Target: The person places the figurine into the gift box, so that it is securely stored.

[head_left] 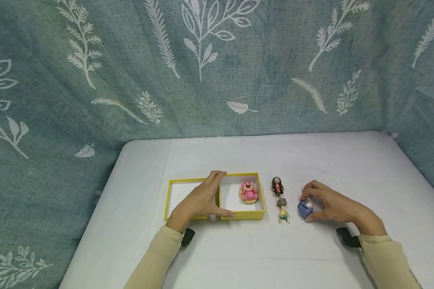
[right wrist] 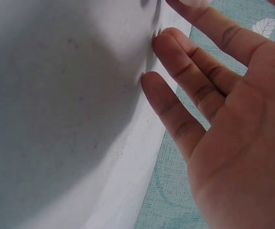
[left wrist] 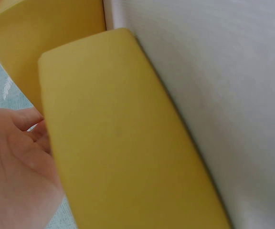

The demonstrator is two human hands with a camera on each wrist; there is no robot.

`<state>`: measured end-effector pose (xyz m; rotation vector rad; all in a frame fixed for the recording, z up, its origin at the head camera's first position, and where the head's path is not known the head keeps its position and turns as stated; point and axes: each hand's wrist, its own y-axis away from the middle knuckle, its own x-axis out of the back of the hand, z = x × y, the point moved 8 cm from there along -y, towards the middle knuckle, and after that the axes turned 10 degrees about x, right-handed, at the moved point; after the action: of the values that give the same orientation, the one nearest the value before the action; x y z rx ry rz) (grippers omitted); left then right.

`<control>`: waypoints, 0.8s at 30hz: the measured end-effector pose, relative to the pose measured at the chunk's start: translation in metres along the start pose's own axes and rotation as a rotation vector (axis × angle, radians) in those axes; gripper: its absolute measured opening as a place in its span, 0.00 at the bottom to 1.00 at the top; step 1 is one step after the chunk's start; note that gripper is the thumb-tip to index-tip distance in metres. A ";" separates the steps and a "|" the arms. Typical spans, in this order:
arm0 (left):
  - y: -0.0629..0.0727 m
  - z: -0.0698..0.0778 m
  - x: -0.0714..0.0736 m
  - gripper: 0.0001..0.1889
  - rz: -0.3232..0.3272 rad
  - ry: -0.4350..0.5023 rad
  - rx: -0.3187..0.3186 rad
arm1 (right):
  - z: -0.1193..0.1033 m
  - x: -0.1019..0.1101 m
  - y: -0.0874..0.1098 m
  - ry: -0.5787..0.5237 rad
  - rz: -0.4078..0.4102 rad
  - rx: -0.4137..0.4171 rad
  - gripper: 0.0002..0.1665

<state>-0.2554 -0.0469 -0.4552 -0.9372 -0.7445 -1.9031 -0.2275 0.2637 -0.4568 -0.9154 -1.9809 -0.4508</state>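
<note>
My left hand point(head_left: 200, 198) spans the left end of a shallow yellow box point(head_left: 243, 215) with a white inside, fingers at its back wall and thumb at its front wall. A pink bear figurine point(head_left: 249, 192) sits inside this box, toward the right. In the left wrist view, yellow walls point(left wrist: 113, 133) hide part of the hand. On the right, my right hand point(head_left: 334, 204) holds a small blue figurine point(head_left: 305, 210) between thumb and fingers, at the tabletop. The right wrist view shows the palm and fingers point(right wrist: 175, 109), with the figurine mostly out of frame.
A second yellow-rimmed white box point(head_left: 167, 200) adjoins on the left, partly covered by my left hand. Between the boxes and my right hand lie a dark-haired doll figurine point(head_left: 277, 186) and a yellow-green figurine point(head_left: 283, 212) with a brown top. White cloth point(head_left: 256, 257) covers the table.
</note>
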 end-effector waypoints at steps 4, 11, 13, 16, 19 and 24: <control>0.000 0.000 0.000 0.66 -0.001 0.008 0.003 | 0.000 -0.001 0.000 0.004 0.000 0.003 0.27; 0.000 0.000 0.000 0.66 0.003 0.004 0.002 | 0.001 0.000 0.001 0.021 0.005 0.016 0.26; 0.000 0.000 0.000 0.66 0.004 0.002 0.004 | 0.001 0.001 0.001 0.028 0.016 0.021 0.26; 0.000 0.000 0.001 0.65 0.005 0.002 0.005 | 0.000 0.001 0.000 0.023 0.025 0.030 0.26; 0.000 0.000 0.000 0.66 0.000 0.005 0.010 | 0.000 0.000 0.001 0.019 0.030 0.035 0.26; 0.002 0.000 0.000 0.66 -0.002 0.014 0.015 | 0.000 -0.001 0.001 0.023 0.032 0.029 0.26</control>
<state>-0.2539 -0.0474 -0.4553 -0.9130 -0.7504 -1.9016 -0.2263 0.2634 -0.4579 -0.9189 -1.9438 -0.4120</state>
